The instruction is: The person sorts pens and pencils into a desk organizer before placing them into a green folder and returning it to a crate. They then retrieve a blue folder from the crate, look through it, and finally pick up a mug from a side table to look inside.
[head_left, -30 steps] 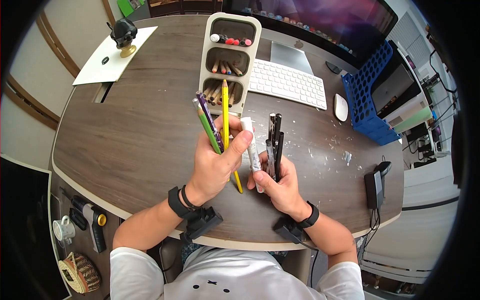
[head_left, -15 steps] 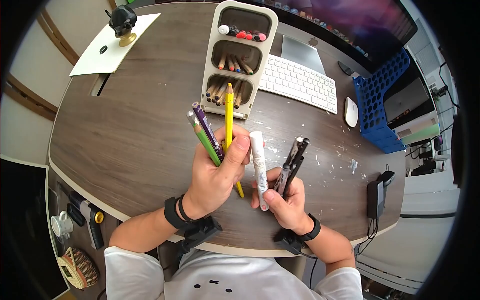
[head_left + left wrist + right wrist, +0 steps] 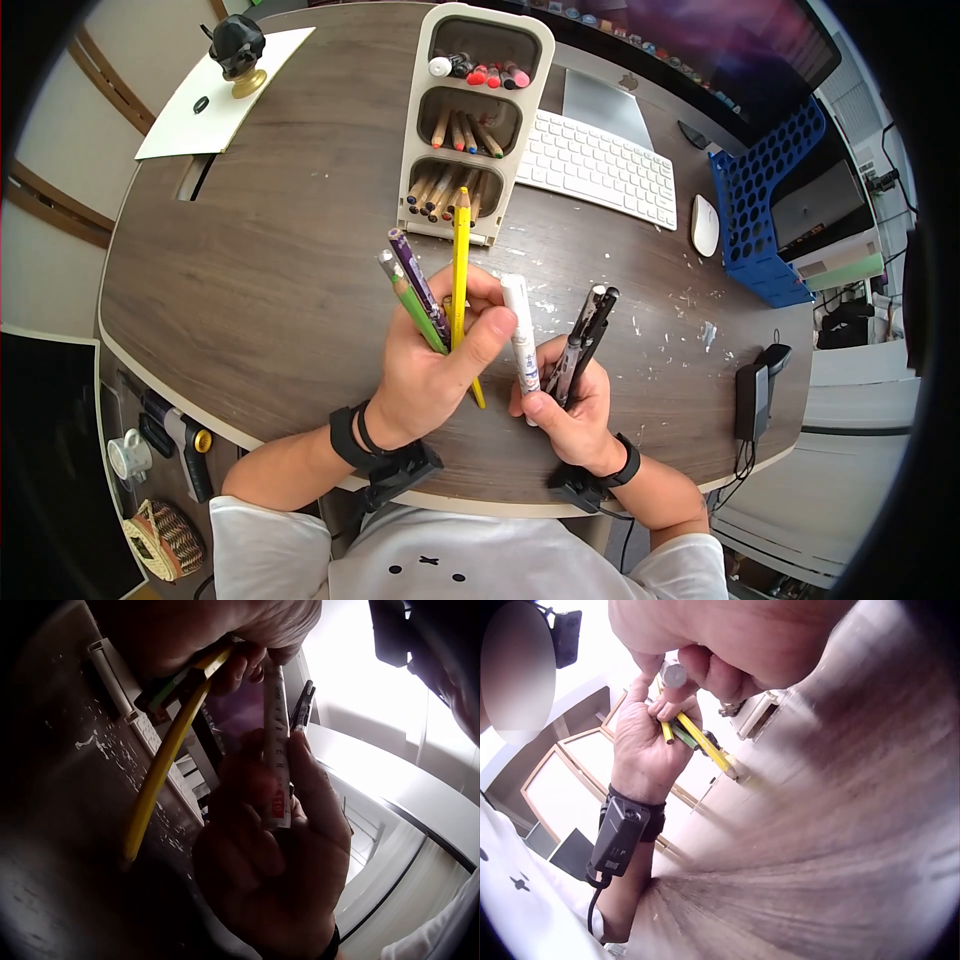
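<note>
In the head view the left hand grips several pencils: a yellow one, a green one and a purple patterned one. Its thumb and fingertips are at the upper part of a white marker. The right hand pinches that marker's lower end and also holds several black pens, tips up. Seen from the left wrist, the marker stands between both hands, the yellow pencil slanting beside it. The right wrist view shows the marker's end under the right fingers.
Behind the hands stands a beige organizer with markers and pencils in three compartments. A keyboard, a mouse and a blue rack are to the right. Pale scraps lie on the desk; a black adapter is near its edge.
Over the last second the camera view has shifted, and both hands appear lower in it. The white marker has turned, showing a different side. The held pencils and pens are the same.
</note>
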Demonstrator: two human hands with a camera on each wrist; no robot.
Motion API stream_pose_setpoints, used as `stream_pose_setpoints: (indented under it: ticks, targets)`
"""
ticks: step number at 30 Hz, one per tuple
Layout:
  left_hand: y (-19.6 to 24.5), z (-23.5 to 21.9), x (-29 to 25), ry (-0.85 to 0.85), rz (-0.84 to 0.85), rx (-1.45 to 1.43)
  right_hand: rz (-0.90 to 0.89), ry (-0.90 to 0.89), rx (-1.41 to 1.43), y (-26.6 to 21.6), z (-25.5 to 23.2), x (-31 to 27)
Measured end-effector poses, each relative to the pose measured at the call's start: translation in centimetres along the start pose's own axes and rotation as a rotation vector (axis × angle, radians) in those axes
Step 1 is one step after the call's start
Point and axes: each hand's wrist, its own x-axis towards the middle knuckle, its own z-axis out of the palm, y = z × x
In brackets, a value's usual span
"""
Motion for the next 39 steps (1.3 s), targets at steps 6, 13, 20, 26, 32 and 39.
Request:
stream_pose_setpoints:
  ticks: [6, 13, 20, 26, 32, 39]
  targets:
    - [0.7, 0.6, -0.3, 0.021, -0.084, -0.082, 0.023, 0.020, -0.014, -0.2, 0.5, 0.3]
    - [0.7, 0.6, 0.1, -0.057, -0.134, 0.030, 0.004, 0.018, -0.003, 0.5, 0.4, 0.2]
    - [-1.1, 0.6, -0.2, -0.047, -0.238, -0.178, -0.037, 0.040, -0.141, 0.6, 0.7, 1.4]
    - [-2.4, 1.6, -0.3, 0.058, -0.067, -0.004, -0.081, 0.010, -0.504, -0.3, 0.8, 1.4]
    - [-1.7, 3.0, -0.2, 0.160, -0.139, -0.019, -0.142, -0.012, -0.617, 0.0, 1.3, 1.4]
    - [-1.6, 3.5, -0.6, 0.162, 0.128, 0.223, -0.262, -0.099, -0.463, 0.0, 1.3, 1.9]
